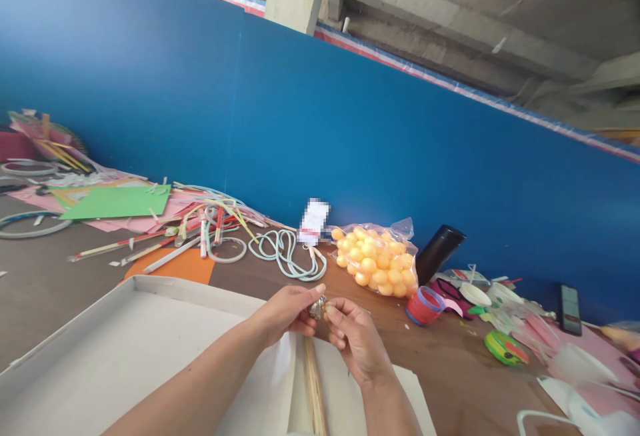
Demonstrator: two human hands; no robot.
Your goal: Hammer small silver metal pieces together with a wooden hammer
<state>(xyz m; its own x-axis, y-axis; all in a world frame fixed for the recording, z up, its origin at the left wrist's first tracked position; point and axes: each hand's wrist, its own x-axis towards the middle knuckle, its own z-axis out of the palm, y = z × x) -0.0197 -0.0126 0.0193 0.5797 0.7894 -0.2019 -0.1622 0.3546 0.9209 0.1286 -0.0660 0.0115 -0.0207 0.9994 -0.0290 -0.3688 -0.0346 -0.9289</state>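
Observation:
Both my hands meet above the far edge of a white shallow box (100,329). My left hand (287,313) and my right hand (353,336) pinch a small shiny, crumpled silver-and-gold thing (318,307) between their fingertips. It sits at the top end of a thin wooden stick (314,383) that runs down toward me between my forearms. What the shiny thing is I cannot make out.
A clear bag of orange balls (376,259) lies just beyond my hands. A pale green cord (287,253), a black cylinder (439,253), a red tape roll (424,306), green paper (117,203), straws and scraps litter the brown table (45,283). A blue wall (350,129) stands behind.

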